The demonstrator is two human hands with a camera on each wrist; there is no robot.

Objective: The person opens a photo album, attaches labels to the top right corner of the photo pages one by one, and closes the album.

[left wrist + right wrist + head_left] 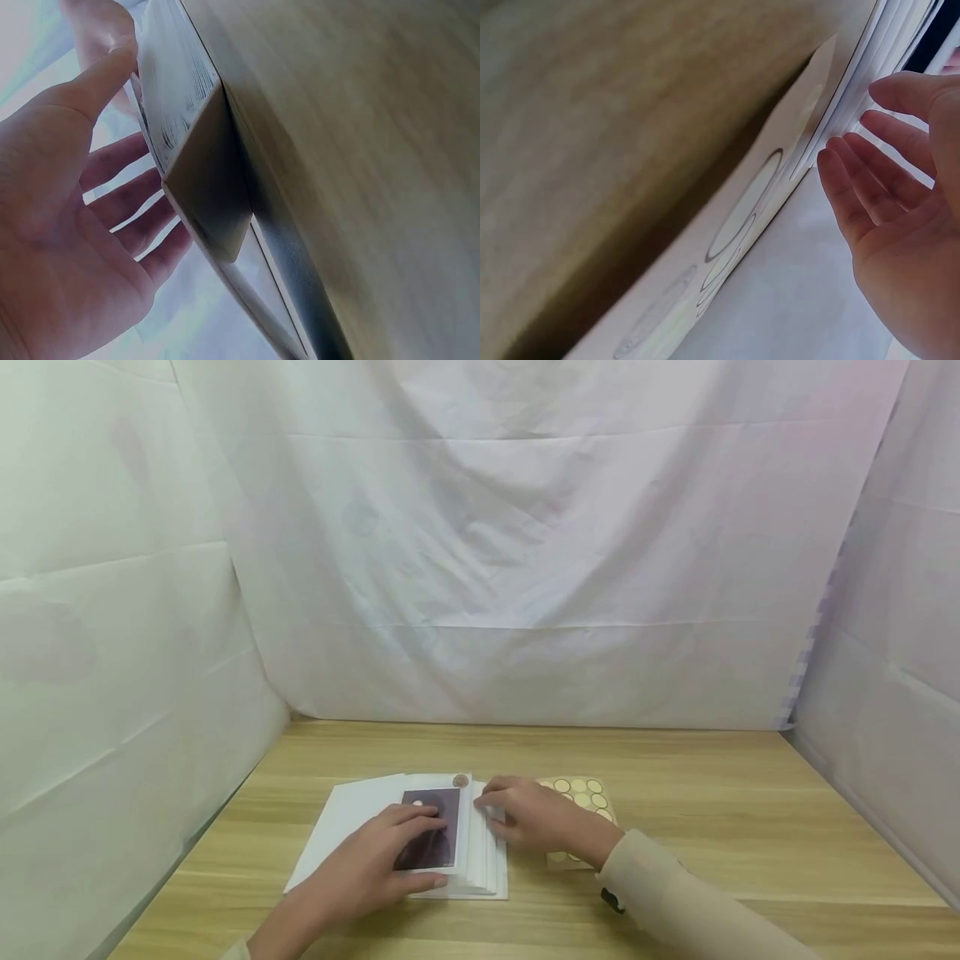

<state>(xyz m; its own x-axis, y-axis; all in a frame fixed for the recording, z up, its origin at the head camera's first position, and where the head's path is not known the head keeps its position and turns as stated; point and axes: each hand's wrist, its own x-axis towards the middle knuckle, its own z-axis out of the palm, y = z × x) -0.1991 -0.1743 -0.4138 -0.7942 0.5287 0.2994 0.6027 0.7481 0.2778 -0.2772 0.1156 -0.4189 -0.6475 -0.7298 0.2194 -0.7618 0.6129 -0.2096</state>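
A white-paged album (491, 860) lies spread on the table, its white left side (341, 827) folded out flat. On the top page is a dark photo (431, 853) with a white border, and a round brown sticker (461, 781) sits at that page's upper right corner. My left hand (367, 864) rests over the photo with fingers extended, partly covering it. At the stepped right edges of the pages is my right hand (532, 814), its fingers loosely bent; the right wrist view shows the fingertips (840, 146) close to those edges, nothing pinched between them.
A sheet of round gold stickers (581, 797) lies to the album's right, partly under my right forearm. White cloth (525, 568) hangs behind the wooden table (712, 827) and along both sides.
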